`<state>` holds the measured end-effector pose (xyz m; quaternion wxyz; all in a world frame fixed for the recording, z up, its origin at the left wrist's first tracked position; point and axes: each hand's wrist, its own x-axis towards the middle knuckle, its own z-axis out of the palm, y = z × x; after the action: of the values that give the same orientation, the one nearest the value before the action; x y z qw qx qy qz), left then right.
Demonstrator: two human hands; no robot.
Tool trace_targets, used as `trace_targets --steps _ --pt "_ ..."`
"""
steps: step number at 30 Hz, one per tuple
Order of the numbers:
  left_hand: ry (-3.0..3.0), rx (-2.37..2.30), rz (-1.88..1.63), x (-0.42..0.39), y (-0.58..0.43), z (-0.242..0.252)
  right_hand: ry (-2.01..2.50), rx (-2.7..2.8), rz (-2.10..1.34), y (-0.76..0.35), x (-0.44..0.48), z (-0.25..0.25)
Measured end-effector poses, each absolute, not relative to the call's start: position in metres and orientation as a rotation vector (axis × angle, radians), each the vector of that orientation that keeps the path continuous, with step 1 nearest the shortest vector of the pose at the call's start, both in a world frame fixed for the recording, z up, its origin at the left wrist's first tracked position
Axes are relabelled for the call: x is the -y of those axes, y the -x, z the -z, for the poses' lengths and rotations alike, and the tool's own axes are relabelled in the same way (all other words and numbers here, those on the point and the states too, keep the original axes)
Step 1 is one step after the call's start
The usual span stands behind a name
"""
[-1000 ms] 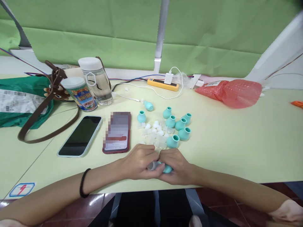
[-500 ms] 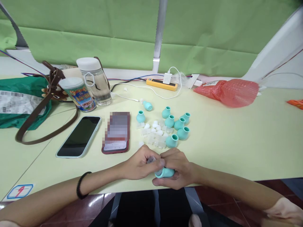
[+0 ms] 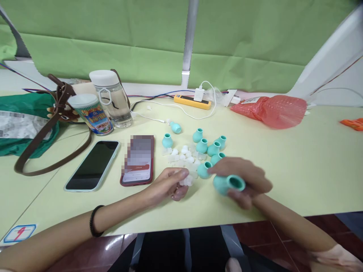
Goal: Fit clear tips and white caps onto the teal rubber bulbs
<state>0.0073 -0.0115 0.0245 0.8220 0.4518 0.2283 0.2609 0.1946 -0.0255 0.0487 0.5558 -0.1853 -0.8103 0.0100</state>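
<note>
My right hand [image 3: 249,175], a little blurred, grips a teal rubber bulb [image 3: 221,185] above the table, its round mouth turned toward me. Further left, the thumb and fingers of my left hand [image 3: 170,185] are closed on a translucent plastic piece [image 3: 186,180], partly hidden by the fingers. Just beyond my hands stand several more teal bulbs, one of them a near bulb [image 3: 203,170] by my right fingertips. Among them lies a pile of small white and clear plastic parts [image 3: 185,154]. A bulb lying on its side [image 3: 176,127] has a whitish tip.
Two phones, a dark-screened phone [image 3: 92,165] and a red-cased phone [image 3: 138,160], lie on the left. Behind them are a patterned cup [image 3: 95,115], a water bottle [image 3: 117,102] and a brown strap [image 3: 53,147]. A yellow power strip [image 3: 191,102] and red plastic bag [image 3: 283,111] lie at the back.
My hands have come apart. The right hand has moved right with the teal bulb, its mouth now free of the clear piece. My left hand has stayed near its place.
</note>
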Motion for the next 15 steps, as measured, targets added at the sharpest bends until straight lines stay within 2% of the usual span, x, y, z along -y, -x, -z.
trace_targets --steps 3,6,11,15 --pt "-1.018 -0.523 -0.581 0.012 -0.007 -0.025 0.652 1.592 0.263 -0.219 0.006 -0.061" --pt "-1.079 -0.558 -0.625 0.01 -0.007 -0.026 0.982 1.395 0.334 -0.247 -0.016 -0.069" --pt "-1.124 -0.546 -0.619 0.009 -0.007 -0.024 1.56 1.483 0.239 -0.288 -0.053 -0.059" --pt "-1.204 -0.542 -0.643 0.01 -0.008 -0.022 1.858 1.637 -0.03 -0.3 -0.069 -0.038"
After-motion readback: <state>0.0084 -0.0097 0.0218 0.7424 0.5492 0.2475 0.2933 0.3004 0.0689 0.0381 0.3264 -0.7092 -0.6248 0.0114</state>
